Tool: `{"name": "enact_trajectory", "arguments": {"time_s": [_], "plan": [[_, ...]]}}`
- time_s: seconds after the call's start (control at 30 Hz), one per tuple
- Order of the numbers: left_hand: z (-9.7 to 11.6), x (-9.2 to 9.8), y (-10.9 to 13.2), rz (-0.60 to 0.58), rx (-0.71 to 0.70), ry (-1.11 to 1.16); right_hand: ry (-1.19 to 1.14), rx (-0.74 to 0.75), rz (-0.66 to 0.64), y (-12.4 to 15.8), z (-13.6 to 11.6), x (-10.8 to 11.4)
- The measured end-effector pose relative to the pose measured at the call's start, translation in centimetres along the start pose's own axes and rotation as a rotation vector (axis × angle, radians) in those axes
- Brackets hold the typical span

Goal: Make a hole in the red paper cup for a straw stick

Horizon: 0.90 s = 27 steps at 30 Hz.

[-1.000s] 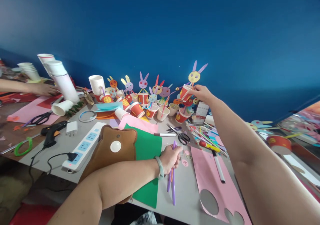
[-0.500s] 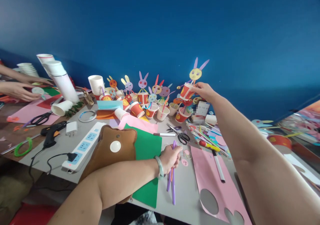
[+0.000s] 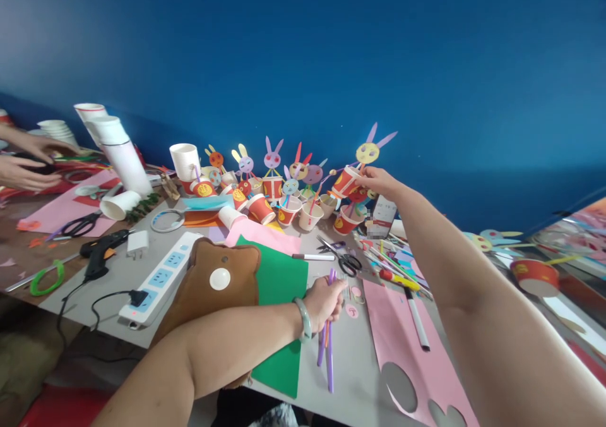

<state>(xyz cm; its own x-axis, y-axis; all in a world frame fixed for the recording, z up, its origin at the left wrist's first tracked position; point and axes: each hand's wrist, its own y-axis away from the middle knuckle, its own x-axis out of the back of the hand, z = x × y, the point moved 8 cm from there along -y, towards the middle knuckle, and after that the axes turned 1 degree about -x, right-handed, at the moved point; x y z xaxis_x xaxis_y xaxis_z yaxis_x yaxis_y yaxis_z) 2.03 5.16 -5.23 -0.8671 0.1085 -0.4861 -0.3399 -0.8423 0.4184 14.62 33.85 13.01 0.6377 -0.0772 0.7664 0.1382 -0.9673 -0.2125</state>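
My right hand [image 3: 381, 179] reaches far across the table and is closed on a red paper cup bunny [image 3: 348, 179] with a yellow face and purple ears, tilted just above the row of finished cup bunnies [image 3: 272, 190]. My left hand [image 3: 324, 300], with a pale bangle at the wrist, is closed on a bunch of purple straws [image 3: 328, 345] that point down over the grey table [image 3: 353, 364]. A green paper sheet [image 3: 279, 300] lies under my left forearm.
Scissors [image 3: 345, 259], markers [image 3: 416, 316] and a pink sheet with cut holes [image 3: 407, 357] lie to the right. A brown bear-shaped pad [image 3: 215, 288], power strip [image 3: 158, 278], glue gun [image 3: 99, 253] and stacked white cups [image 3: 118, 149] are left. Another person's hands [image 3: 26, 162] work at far left.
My right hand has lowered the cup bunny slightly toward the row of bunnies. The other person's hands at far left have shifted. My left hand stays put.
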Motion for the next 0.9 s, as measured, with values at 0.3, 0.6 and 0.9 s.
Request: {"name": "enact_trajectory", "arguments": {"time_s": [0.3, 0.6, 0.9], "plan": [[-0.4, 0.1, -0.4, 0.001, 0.005, 0.0, -0.098, -0.009, 0.095, 0.6, -0.2, 1.8], [-0.2, 0.0, -0.1, -0.001, -0.007, 0.011, -0.003, 0.021, 0.118, 1.8, -1.1, 2.0], [-0.1, 0.1, -0.1, 0.004, -0.001, 0.005, -0.112, 0.005, 0.177, 2.5, -1.9, 4.5]]}}
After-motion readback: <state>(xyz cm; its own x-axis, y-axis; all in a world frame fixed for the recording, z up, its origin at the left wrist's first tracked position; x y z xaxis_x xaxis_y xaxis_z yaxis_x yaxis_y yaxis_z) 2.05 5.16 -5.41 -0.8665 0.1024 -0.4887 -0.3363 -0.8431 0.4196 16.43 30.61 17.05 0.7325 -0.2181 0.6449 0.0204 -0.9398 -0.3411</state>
